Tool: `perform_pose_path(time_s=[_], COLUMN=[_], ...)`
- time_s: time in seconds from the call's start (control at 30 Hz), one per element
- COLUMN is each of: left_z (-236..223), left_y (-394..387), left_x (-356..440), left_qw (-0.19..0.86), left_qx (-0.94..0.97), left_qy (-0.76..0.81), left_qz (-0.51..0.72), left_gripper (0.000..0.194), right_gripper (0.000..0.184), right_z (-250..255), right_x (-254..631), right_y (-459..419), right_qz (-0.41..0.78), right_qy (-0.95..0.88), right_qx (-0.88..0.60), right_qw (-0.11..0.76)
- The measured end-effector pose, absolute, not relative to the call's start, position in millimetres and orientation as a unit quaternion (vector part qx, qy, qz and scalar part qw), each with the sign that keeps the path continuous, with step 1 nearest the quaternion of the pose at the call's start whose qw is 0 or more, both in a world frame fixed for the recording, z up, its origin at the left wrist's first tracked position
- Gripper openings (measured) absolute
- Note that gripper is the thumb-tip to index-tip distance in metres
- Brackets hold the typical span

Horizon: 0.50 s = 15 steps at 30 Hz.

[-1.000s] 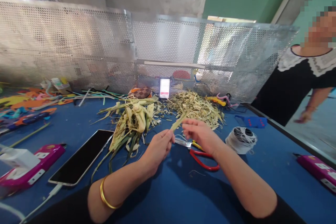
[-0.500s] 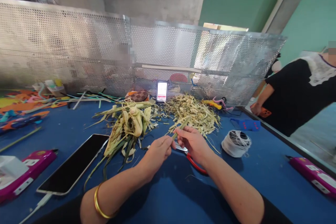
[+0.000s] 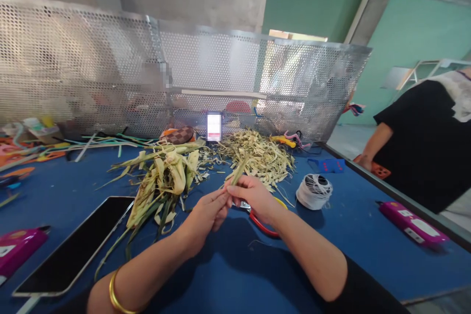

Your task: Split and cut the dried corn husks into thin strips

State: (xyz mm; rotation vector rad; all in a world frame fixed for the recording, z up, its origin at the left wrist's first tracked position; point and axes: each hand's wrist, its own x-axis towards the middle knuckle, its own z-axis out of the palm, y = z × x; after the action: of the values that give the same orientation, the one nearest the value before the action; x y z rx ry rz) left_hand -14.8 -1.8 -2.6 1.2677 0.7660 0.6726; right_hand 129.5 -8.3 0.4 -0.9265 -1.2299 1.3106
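Note:
My left hand (image 3: pixel 211 208) and my right hand (image 3: pixel 253 196) meet above the middle of the blue table, both closed on a narrow strip of dried corn husk (image 3: pixel 239 170). The strip's pale green end sticks up past my fingertips, away from me; its lower end is hidden in the fingers. Under my right hand lie scissors (image 3: pixel 263 225) with red and yellow handles, partly covered by the hand. Beyond to the left sits a heap of whole husks (image 3: pixel 172 171), and straight ahead a pile of shredded husk (image 3: pixel 263 154).
A ball of white string (image 3: pixel 314 192) stands right of my hands. A large phone (image 3: pixel 79 243) with a cable lies at left. Purple devices (image 3: pixel 412 223) flank both sides. A perforated metal screen (image 3: pixel 213 68) closes the back. A person in black (image 3: pixel 427 142) stands at right.
My view has turned right, so the table and my hands appear shifted left. Both hands keep hold of the husk strip and sit closer together. The person at right holds an orange phone lower.

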Motion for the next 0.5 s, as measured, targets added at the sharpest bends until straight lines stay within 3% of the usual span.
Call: perform_pose_path(time_s=[0.17,0.37,0.5], left_z=[5.3,-6.8,-10.5], left_y=[-6.6,-2.0,0.7], left_x=[-16.4,-14.1,-14.0], left_qw=[0.715,0.577,0.593], left_qx=[0.551,0.648,0.631], left_qy=[0.325,0.372,0.378], left_qz=[0.282,0.331,0.327], left_gripper=[0.032,0.033,0.035], right_gripper=[0.030,0.028,0.023], right_z=[-1.7,-1.1,1.9], right_x=[129.0,121.7,123.0], right_y=[-5.9,-7.1,-8.8], right_qz=[0.582,0.529,0.531], right_qy=[-0.399,-0.387,-0.435], right_qx=[-0.416,-0.447,-0.433], right_qw=[0.574,0.608,0.584])
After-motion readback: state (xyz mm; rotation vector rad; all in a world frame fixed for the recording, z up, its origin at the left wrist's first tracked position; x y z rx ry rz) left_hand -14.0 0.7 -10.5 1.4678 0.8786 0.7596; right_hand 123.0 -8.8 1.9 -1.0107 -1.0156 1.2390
